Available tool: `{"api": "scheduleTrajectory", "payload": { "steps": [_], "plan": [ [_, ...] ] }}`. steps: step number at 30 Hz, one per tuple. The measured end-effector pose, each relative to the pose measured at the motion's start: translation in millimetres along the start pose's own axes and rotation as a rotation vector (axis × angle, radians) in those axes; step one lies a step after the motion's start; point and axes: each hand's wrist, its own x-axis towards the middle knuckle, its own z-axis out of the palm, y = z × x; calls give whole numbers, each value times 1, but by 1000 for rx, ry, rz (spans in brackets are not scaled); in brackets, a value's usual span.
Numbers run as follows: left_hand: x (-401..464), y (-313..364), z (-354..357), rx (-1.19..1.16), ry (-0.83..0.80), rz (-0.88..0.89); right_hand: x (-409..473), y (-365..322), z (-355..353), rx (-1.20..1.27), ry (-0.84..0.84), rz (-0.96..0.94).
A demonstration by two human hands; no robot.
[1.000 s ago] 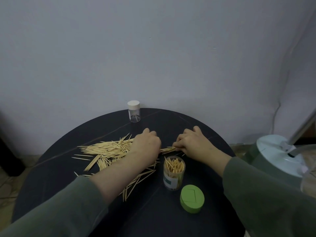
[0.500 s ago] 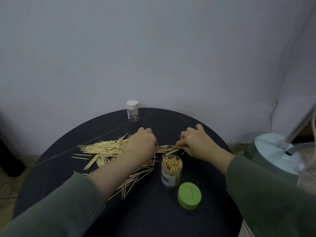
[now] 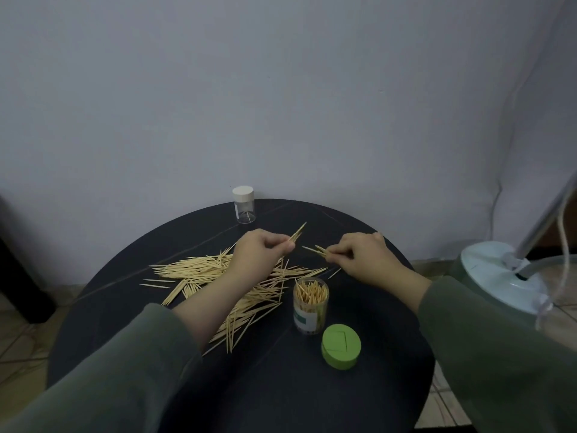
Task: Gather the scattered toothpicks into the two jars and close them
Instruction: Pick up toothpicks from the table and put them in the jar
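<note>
Nearest me the green lid (image 3: 341,346) lies off its jar (image 3: 310,304), which stands open and well filled. Behind it, both hands have just come up off the table (image 3: 343,398): the left hand (image 3: 259,254) pinches a few toothpicks, the right hand (image 3: 363,254) pinches another small bunch, so a drop into the jar looks next. The loose pile (image 3: 218,276) sprawls to the left, well short of the rim. Farthest, the small capped jar (image 3: 244,204) stands right at the back edge.

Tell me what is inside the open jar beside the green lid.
The open jar holds upright toothpicks, packed close to its rim. Its white label hides the lower part, so the bottom cannot be seen.
</note>
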Motion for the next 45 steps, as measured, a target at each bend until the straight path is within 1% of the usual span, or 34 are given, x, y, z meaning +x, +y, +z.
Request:
{"api": "scheduleTrajectory", "payload": {
  "steps": [4, 6, 7, 10, 13, 15, 17, 21, 24, 27, 32, 36, 40, 43, 45],
  "plan": [
    [-6, 5, -1, -265, 25, -62, -4, -6, -4, 363, 27, 120],
    [-8, 6, -1, -338, 25, -86, -8, -13, -10, 526, 40, 152],
    [-9, 6, -1, -356, 20, -98, -10, -16, -12, 570, 43, 157],
    [-12, 5, -1, -382, -9, -129, -14, -21, -14, 632, 54, 151],
    [-16, 4, 1, -398, -31, -174, -18, -24, -11, 617, 36, 132],
    [-17, 6, 1, -461, -16, -230, -19, -26, -11, 605, 25, 126],
    [-18, 8, -1, -476, 11, -241, -20, -28, -11, 621, 28, 128],
    [-23, 19, -6, -507, 3, -212, -22, -33, -14, 805, 65, 161],
    [-33, 30, -8, -554, -59, -179, -27, -40, -17, 964, 96, 143],
    [-44, 36, -8, -550, -126, -159, -34, -47, -17, 1071, 101, 111],
    [-56, 26, -10, -498, -168, -163, -42, -52, -8, 1092, 57, 119],
    [-62, 14, -9, -433, -168, -89, -48, -51, 0, 1050, -2, 145],
    [-65, 8, -4, -369, -172, -17, -50, -46, 3, 1010, -9, 160],
    [-63, 3, -1, -308, -140, -10, -52, -41, 0, 972, -73, 134],
    [-61, 1, -1, -296, -148, -4, -53, -38, -2, 946, -118, 106]
  ]
}}
